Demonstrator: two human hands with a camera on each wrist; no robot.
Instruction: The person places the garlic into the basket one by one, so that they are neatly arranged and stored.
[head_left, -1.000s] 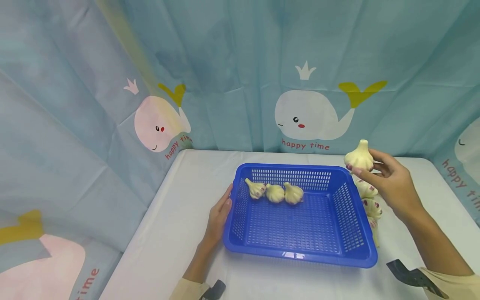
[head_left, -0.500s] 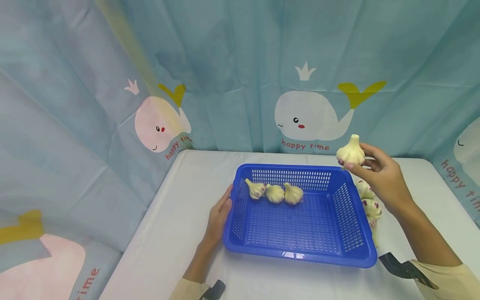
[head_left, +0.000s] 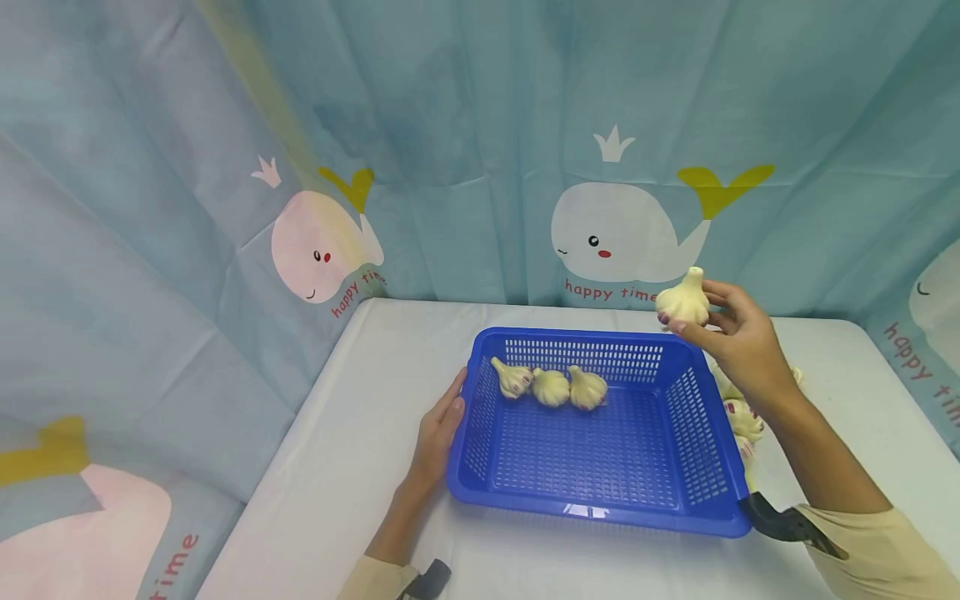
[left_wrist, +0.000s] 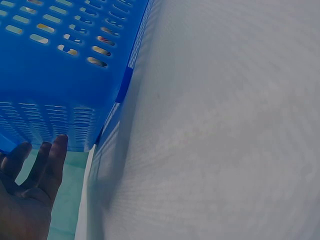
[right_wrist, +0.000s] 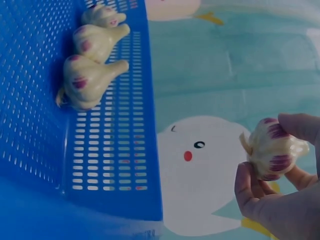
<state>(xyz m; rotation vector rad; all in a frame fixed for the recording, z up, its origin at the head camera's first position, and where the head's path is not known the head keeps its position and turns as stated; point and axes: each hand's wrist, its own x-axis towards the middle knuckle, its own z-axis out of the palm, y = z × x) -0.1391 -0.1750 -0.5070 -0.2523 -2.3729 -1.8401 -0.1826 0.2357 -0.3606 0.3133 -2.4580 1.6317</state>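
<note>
My right hand (head_left: 733, 329) pinches a garlic bulb (head_left: 683, 302) between thumb and fingers, stem up, above the far right corner of a blue perforated basket (head_left: 585, 510). Seen in the right wrist view, this bulb (right_wrist: 275, 147) has purple patches and a rooty base. Three more garlic bulbs (head_left: 551, 388) lie in a row inside the basket along its far wall. With fingers extended, my left hand (head_left: 437, 435) rests against the basket's outer left side; in the left wrist view its fingers (left_wrist: 52, 162) touch the slotted wall.
More garlic bulbs (head_left: 742, 419) lie on the white-covered table (head_left: 360, 433) just right of the basket, partly hidden by its rim and my right arm. A blue curtain (head_left: 465, 233) with whale prints stands behind and to the left.
The right hand has carried the garlic bulb leftward and slightly up, to beyond the basket's far right corner. The left hand and the basket stay where they were.
</note>
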